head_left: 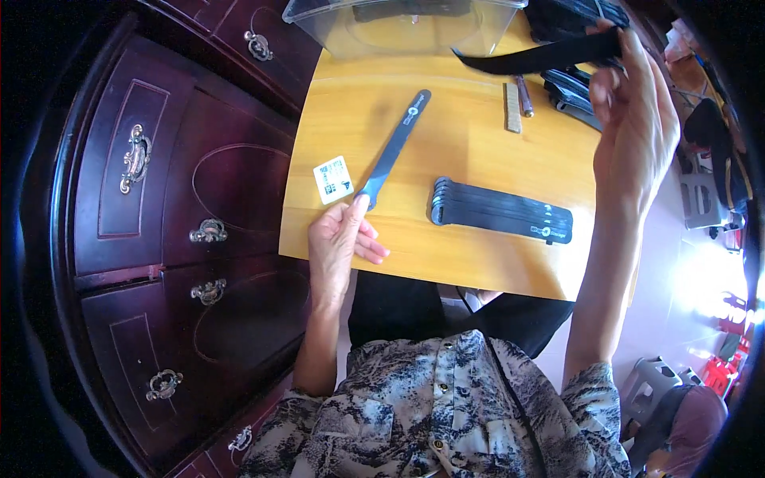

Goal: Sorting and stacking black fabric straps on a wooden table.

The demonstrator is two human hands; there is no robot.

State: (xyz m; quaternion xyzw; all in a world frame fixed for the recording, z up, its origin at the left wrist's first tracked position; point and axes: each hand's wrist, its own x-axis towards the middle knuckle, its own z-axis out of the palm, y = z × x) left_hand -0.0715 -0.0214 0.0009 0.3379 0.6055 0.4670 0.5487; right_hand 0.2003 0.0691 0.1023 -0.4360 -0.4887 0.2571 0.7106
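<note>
Where the left grip (339,235) pinches it at its near end, thumb on top, a slim blue-black strap (394,143) slants away to the upper right over the wooden counter (470,151), its rounded tip pointing from the grip and a pale printed mark near that tip. The other fingers of this grip curl loosely beside the counter's near edge. Farther out on its other side, the right grip (637,111) is raised, clasping one end of a second dark strap (542,57) between thumb and fingers; the loose end reaches leftward in the air and narrows to a tip.

Between the two grips, nearer the person, lies a stack of dark straps (502,211), bunched together, with pale marks at the end toward the right grip. Just beyond the left grip, slightly left, is a small white label (333,180). To the left of the right grip are a ribbed tan strip (512,108) and a thin dark stick (524,95). Far beyond the left grip stands a clear plastic bin (319,24); left of that same grip rises a dark red cabinet (127,215) with ornate metal handles.
</note>
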